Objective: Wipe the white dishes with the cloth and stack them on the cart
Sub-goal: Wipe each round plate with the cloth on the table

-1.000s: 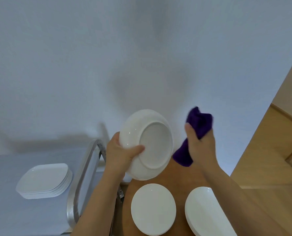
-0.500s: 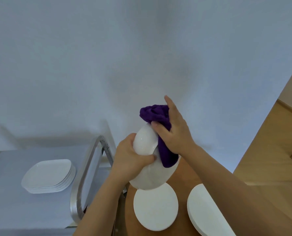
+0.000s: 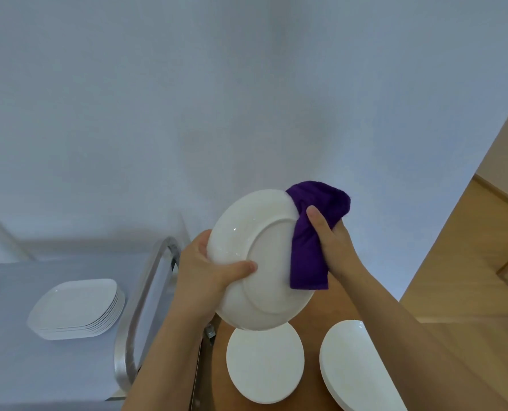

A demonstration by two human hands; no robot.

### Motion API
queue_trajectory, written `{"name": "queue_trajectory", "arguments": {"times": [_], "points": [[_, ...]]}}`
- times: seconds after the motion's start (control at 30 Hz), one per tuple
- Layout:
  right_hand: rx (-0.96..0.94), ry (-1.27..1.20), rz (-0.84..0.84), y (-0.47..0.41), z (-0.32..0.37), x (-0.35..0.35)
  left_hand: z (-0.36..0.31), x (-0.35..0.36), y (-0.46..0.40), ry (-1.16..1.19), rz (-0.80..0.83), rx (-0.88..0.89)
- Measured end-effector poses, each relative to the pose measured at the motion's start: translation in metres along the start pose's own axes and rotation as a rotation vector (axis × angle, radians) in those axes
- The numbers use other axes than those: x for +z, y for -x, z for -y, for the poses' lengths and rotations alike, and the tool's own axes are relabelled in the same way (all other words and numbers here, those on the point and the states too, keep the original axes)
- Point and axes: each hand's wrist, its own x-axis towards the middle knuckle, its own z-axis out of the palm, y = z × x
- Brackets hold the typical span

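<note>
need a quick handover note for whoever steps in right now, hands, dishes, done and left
Left hand grips the white plate by its rim, underside facing the camera.
Right hand presses the purple cloth over the plate's right edge.
Done: a stack of squarish dishes sits on the cart.
Left: finish this plate, stack it, then the round plate stack and the other stack on the wooden table.
</note>
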Motion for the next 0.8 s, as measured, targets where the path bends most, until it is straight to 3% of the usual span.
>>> {"name": "queue_trajectory", "arguments": {"times": [0.17, 0.3, 0.5, 0.57, 0.63, 0.7, 0.8], "points": [[0.026, -0.087, -0.116, 0.012, -0.01, 0.006, 0.006, 0.004, 0.0, 0.141, -0.047, -0.038], [0.13, -0.196, -0.261, 0.019, -0.02, 0.016, 0.013, 0.018, 0.0, 0.241, -0.18, -0.058], [0.228, -0.399, -0.305, 0.023, -0.027, 0.022, 0.012, 0.038, 0.01, 0.249, -0.246, -0.061], [0.236, -0.408, -0.229, 0.019, -0.024, 0.009, 0.01, 0.028, 0.012, 0.351, -0.061, -0.132], [0.264, -0.376, -0.097, 0.015, -0.02, -0.009, 0.005, 0.013, 0.01, 0.577, 0.287, -0.315], [0.266, -0.232, 0.063, 0.01, -0.013, -0.021, 0.001, 0.0, 0.006, 0.68, 0.52, -0.525], [0.209, -0.044, 0.179, 0.0, 0.0, -0.026, 0.001, -0.003, 0.004, 0.688, 0.522, -0.692]]}}
